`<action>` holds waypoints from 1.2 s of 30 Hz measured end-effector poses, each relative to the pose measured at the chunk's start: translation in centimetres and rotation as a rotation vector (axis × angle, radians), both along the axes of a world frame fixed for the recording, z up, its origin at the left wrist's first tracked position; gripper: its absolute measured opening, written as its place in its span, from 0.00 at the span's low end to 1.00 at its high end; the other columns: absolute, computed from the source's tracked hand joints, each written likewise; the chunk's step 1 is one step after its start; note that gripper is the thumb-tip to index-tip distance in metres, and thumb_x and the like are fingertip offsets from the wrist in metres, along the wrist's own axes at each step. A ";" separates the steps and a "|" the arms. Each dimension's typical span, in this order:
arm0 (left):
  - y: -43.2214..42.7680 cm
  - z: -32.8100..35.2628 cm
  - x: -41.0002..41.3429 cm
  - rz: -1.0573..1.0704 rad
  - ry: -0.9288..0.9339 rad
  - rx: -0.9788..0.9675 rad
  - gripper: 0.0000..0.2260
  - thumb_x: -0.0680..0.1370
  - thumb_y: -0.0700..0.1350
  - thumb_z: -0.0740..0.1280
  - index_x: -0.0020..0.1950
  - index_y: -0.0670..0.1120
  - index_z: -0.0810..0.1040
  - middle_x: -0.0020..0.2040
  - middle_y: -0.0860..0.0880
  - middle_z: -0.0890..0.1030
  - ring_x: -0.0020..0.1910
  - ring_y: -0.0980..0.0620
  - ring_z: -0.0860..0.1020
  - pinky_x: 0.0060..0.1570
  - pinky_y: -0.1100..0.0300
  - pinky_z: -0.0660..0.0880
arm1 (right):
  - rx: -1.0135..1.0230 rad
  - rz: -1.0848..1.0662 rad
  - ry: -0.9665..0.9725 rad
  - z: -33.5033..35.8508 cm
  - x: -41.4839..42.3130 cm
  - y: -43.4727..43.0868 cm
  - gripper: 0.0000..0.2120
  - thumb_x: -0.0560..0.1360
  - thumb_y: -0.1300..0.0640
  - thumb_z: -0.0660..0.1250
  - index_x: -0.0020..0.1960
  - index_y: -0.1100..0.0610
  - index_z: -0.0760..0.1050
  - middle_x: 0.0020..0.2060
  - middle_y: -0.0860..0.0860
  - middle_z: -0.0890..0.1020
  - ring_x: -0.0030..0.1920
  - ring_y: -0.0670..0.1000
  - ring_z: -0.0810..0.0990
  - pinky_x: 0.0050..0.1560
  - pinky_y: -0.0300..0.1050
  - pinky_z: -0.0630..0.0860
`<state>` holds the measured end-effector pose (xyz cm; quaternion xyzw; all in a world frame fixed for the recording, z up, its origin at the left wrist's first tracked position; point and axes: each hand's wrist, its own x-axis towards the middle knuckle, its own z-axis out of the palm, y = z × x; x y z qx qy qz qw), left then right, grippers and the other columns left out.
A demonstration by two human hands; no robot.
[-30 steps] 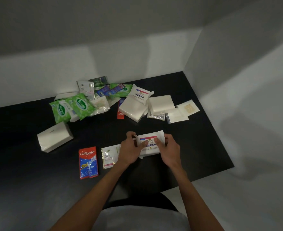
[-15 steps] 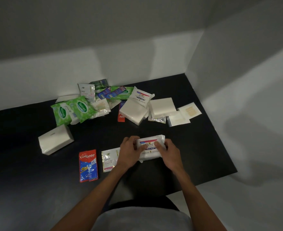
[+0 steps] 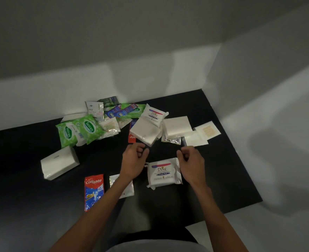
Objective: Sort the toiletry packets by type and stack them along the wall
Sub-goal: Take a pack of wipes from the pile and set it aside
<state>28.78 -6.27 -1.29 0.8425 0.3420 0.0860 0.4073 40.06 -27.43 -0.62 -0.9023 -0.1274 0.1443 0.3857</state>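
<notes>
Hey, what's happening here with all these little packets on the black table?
A person is sorting toiletry packets by hand. Right now both hands hold nothing: the left hand and right hand hover with loosely curled fingers just beyond a white Dove packet lying flat on the black table. A red Colgate sachet and a plain white pack lie apart to the left. Most packets, including the green Sanicare packs, lie in a jumbled heap near the wall, not yet stacked.

black table, set in a wall corner. lying flat toward the front: dove packet, colgate sachet, pale sachet just beside it. left: white tissue pack. near the wall: green sanicare packs in a loose heap. right: flat white squares.
</notes>
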 end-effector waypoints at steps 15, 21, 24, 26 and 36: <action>9.2 -0.4 15.7 -0.109 0.108 0.274 0.15 0.84 0.46 0.67 0.68 0.40 0.76 0.67 0.39 0.77 0.69 0.41 0.74 0.67 0.49 0.71 | -0.447 0.276 -0.178 1.6 13.4 14.7 0.26 0.83 0.35 0.60 0.70 0.53 0.74 0.67 0.55 0.78 0.71 0.60 0.73 0.73 0.60 0.70; 10.2 -1.6 17.6 -0.122 0.321 0.315 0.18 0.84 0.46 0.65 0.69 0.37 0.72 0.74 0.36 0.69 0.72 0.39 0.70 0.68 0.46 0.72 | -0.704 0.372 -0.112 -0.1 14.7 16.1 0.32 0.82 0.30 0.54 0.65 0.55 0.79 0.65 0.57 0.81 0.70 0.62 0.74 0.74 0.63 0.64; 10.3 -1.8 18.2 -0.116 0.370 0.309 0.17 0.85 0.47 0.64 0.69 0.37 0.73 0.74 0.36 0.68 0.71 0.39 0.70 0.68 0.47 0.71 | -0.708 0.359 -0.090 -0.5 14.4 16.9 0.35 0.81 0.27 0.55 0.65 0.55 0.79 0.66 0.58 0.80 0.71 0.62 0.74 0.76 0.66 0.61; 10.2 -1.7 18.4 -0.125 0.365 0.313 0.17 0.85 0.46 0.64 0.69 0.36 0.74 0.73 0.36 0.69 0.72 0.39 0.70 0.69 0.48 0.70 | -0.692 0.334 -0.066 -0.8 14.0 17.5 0.35 0.80 0.26 0.57 0.66 0.55 0.79 0.67 0.58 0.79 0.72 0.62 0.73 0.78 0.68 0.57; 10.6 -1.1 19.0 0.047 0.140 0.045 0.08 0.84 0.42 0.67 0.60 0.39 0.80 0.56 0.41 0.84 0.58 0.41 0.82 0.60 0.45 0.79 | -0.448 0.187 -0.012 -2.6 14.3 17.3 0.28 0.77 0.29 0.66 0.57 0.53 0.81 0.54 0.52 0.85 0.66 0.57 0.79 0.82 0.64 0.51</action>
